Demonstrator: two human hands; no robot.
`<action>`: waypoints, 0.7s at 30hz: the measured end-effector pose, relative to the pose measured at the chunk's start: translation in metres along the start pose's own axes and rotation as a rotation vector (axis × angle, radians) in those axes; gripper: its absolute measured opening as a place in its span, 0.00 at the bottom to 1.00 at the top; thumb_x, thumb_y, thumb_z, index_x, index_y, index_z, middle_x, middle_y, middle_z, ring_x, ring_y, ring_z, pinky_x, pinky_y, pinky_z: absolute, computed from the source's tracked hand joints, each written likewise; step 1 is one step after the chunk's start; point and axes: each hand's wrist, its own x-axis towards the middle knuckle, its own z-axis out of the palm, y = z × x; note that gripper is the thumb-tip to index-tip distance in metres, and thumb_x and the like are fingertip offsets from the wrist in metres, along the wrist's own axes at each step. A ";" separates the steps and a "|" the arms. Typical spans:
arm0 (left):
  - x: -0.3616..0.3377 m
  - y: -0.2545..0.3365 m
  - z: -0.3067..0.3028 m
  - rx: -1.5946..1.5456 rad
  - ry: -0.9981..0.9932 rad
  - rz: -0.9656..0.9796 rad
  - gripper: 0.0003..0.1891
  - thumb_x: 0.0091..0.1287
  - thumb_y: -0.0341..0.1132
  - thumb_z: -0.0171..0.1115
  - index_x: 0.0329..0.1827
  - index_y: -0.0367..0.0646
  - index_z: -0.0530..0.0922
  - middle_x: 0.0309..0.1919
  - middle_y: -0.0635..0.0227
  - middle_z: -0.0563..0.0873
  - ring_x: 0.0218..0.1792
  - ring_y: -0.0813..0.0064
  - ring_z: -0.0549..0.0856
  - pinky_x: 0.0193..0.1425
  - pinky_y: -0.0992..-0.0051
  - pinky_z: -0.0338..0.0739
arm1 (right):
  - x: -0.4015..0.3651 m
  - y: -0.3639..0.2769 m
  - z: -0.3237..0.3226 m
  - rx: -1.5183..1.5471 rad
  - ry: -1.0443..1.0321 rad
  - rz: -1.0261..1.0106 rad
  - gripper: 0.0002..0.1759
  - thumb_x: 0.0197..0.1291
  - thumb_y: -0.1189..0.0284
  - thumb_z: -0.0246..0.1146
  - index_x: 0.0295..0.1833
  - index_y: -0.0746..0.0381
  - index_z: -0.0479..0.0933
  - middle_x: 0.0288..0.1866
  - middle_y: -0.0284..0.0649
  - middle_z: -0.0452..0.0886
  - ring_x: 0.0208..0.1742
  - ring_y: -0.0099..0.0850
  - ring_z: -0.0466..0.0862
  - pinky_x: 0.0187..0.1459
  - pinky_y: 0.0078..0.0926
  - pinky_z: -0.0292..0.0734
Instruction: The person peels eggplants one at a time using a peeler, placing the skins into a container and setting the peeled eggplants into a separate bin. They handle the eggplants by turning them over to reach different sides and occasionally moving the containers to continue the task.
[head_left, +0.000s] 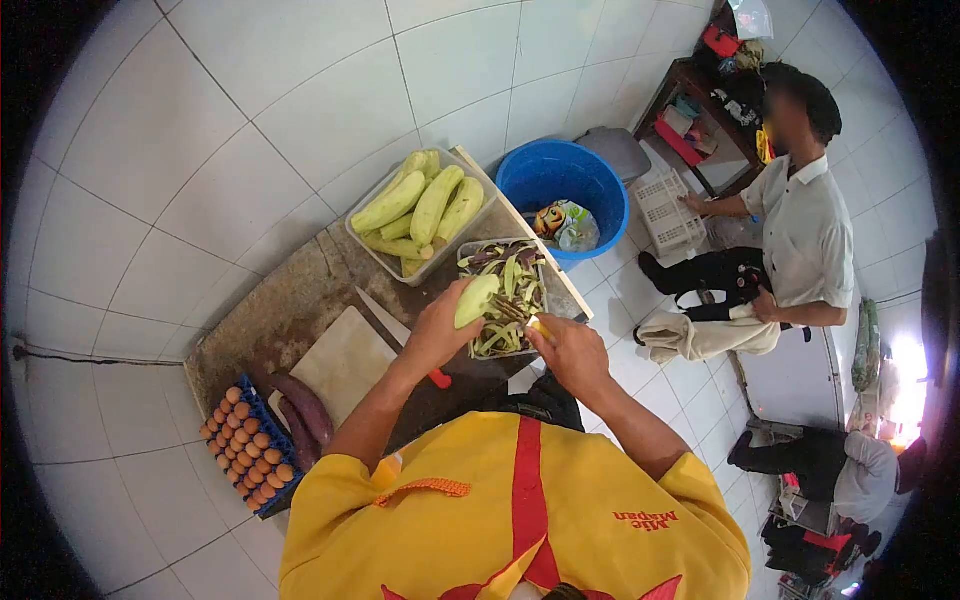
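Indoors, above a worn table (270,320) on tiles (200,150), left fingers (447,305) clamp a gourd (478,297), right fingers (553,338) a tool (540,326).

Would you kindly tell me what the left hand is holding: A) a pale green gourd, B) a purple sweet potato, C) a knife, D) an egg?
A: the left hand grips a pale green gourd over the tray of peels, while the right hand holds a peeler.
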 end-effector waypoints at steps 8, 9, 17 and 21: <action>0.000 -0.003 -0.002 0.266 0.022 0.042 0.36 0.61 0.37 0.72 0.74 0.47 0.68 0.55 0.47 0.84 0.54 0.43 0.86 0.58 0.52 0.80 | -0.001 -0.004 -0.001 -0.048 -0.005 -0.029 0.21 0.71 0.54 0.64 0.55 0.59 0.84 0.39 0.51 0.88 0.37 0.52 0.88 0.39 0.49 0.81; 0.000 -0.004 -0.010 0.320 -0.048 0.048 0.36 0.60 0.36 0.72 0.73 0.48 0.69 0.54 0.47 0.85 0.53 0.43 0.86 0.57 0.52 0.80 | 0.000 0.001 -0.002 -0.060 -0.026 -0.055 0.21 0.71 0.54 0.63 0.55 0.59 0.84 0.40 0.50 0.89 0.37 0.52 0.88 0.39 0.49 0.81; 0.022 -0.012 -0.050 0.343 -0.625 0.129 0.34 0.54 0.36 0.74 0.68 0.48 0.78 0.48 0.53 0.89 0.52 0.51 0.87 0.56 0.56 0.81 | 0.010 0.011 -0.018 -0.278 -0.179 -0.339 0.19 0.72 0.51 0.61 0.54 0.53 0.84 0.34 0.41 0.87 0.34 0.44 0.89 0.34 0.44 0.84; 0.044 -0.011 -0.056 0.370 -0.840 0.218 0.33 0.50 0.39 0.76 0.65 0.47 0.81 0.47 0.55 0.90 0.50 0.54 0.88 0.54 0.58 0.81 | 0.016 0.003 -0.029 -0.377 -0.209 -0.460 0.18 0.70 0.52 0.62 0.53 0.52 0.84 0.35 0.37 0.88 0.33 0.40 0.89 0.32 0.41 0.84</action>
